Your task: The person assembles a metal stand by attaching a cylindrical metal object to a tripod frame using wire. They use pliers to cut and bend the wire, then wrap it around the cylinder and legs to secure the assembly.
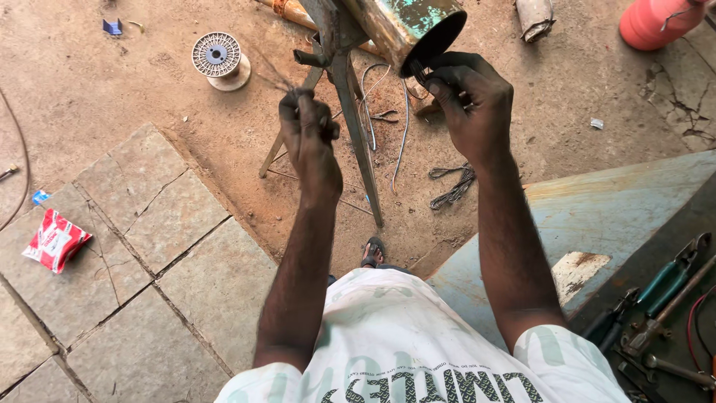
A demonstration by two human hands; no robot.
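Up at twelve o'clock, the right hand (471, 101) is pinching thin dark wire strands (420, 75) at the black mouth of a rusty, green-flecked metal cylinder (406, 26) clamped on a steel stand (350, 97). The left hand (309, 130), at ten o'clock from it, is gripping a stiff wire end (274, 75), fingers closed. I'm thinking a springy end could whip loose or prick a bare finger.
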